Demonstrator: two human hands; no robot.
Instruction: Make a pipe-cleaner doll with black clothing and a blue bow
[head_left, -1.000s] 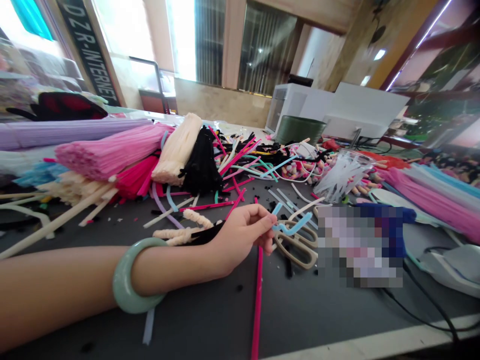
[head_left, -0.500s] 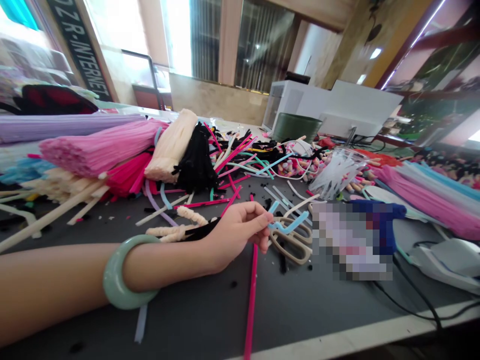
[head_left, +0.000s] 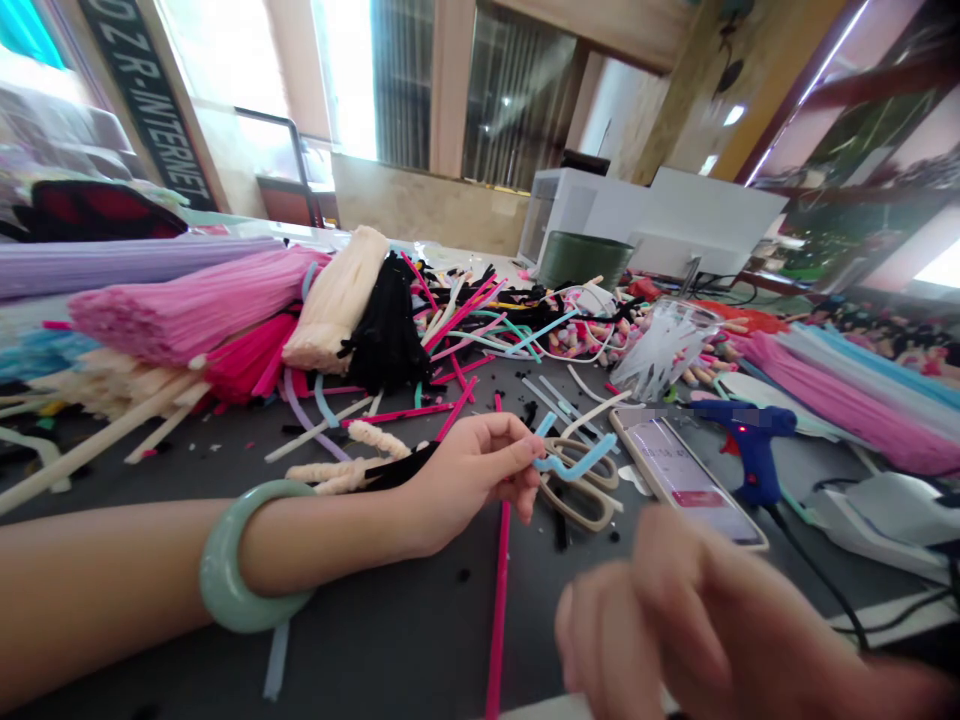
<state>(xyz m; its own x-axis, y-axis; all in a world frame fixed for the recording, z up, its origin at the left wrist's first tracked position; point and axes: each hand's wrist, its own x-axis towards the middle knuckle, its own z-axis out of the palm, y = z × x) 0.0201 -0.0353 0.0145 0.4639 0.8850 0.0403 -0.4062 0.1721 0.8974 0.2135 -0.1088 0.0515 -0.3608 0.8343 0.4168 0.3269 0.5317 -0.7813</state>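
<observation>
Between thumb and fingertips, my left hand point(head_left: 472, 470) pinches a light blue pipe cleaner point(head_left: 583, 470) bent into angles. Just behind that piece, scissors point(head_left: 592, 516) with beige handles lie on the desk. My right hand point(head_left: 667, 610) is in the lower right, blurred, with its fingers bent; whether it holds anything does not show. A long hot-pink pipe cleaner point(head_left: 498, 610) runs down the desk between the hands. Beyond my left wrist lies a twisted cream and black pipe cleaner figure point(head_left: 334, 472), partly covered by the hand.
A phone point(head_left: 686, 478) and a blue glue gun point(head_left: 754, 440) with a cord lie at right. Bundles of pink point(head_left: 180, 305), cream point(head_left: 337, 300) and black pipe cleaners point(head_left: 386, 330) fill the left back. A green pot point(head_left: 585, 260) and a clear cup of glue sticks point(head_left: 664, 340) stand farther back.
My right hand has come into view at the lower right. My left hand still pinches the blue pipe cleaner in nearly the same place; the view has shifted slightly.
</observation>
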